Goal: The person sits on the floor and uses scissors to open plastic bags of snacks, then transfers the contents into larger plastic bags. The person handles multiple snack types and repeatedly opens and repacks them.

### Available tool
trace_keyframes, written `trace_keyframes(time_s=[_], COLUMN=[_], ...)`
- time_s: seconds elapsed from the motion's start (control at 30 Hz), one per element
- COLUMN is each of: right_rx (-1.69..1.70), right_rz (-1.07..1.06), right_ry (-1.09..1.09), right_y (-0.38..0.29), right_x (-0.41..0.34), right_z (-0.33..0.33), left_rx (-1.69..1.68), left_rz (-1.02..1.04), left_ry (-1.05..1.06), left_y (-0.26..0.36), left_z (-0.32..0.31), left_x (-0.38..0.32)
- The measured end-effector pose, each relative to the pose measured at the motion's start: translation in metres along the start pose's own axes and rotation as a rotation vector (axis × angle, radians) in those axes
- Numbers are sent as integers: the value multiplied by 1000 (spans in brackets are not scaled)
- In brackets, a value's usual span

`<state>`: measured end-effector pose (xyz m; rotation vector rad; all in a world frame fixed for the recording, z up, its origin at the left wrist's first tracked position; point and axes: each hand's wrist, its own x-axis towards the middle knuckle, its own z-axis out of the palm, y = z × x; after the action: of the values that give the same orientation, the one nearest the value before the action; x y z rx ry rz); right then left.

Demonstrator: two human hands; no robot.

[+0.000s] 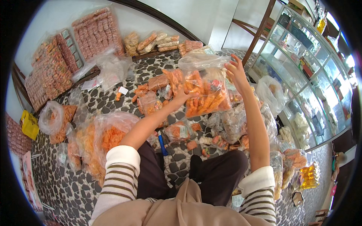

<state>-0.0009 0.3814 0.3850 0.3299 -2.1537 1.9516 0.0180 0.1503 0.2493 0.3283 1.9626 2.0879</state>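
Note:
A large clear plastic bag filled with orange snack packets hangs before me, tilted, above the pebble-patterned floor. My left hand grips its left side, thumb across the front. My right hand is raised at the bag's top right corner, its fingertips at the gathered plastic; how firmly they pinch it is hard to tell. Orange and pinkish packets lie behind and left of the bag. Below it are a bagged orange snack with a label and a blue-handled tool, lying between my legs.
Open bags of orange crackers stand at left. Large packs of snacks lean on the wall. Clear bags of pale snacks crowd the right side, near a glass display case. Bottles of yellow oil stand farther right.

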Motion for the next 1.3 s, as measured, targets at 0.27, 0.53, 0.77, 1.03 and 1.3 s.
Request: trace_keyframes(time_s=[0.27, 0.53, 0.77, 1.03, 1.3], right_rx=[273, 110, 216, 172, -689], right_rz=[372, 653, 644, 66, -101], right_ry=[-306, -277, -89, 222, 497], right_y=[105, 138, 130, 122, 88], right_x=[-87, -128, -119, -38, -22], right_z=[-8, 24, 16, -65, -179], left_rx=[645, 689, 742, 423, -87], left_rz=[365, 115, 98, 554, 599], left_ry=[-166, -399, -266, 204, 8], left_y=[-42, -81, -85, -14, 5], left_z=[-55, -29, 8, 79, 199], left_x=[-8, -24, -3, 86, 176])
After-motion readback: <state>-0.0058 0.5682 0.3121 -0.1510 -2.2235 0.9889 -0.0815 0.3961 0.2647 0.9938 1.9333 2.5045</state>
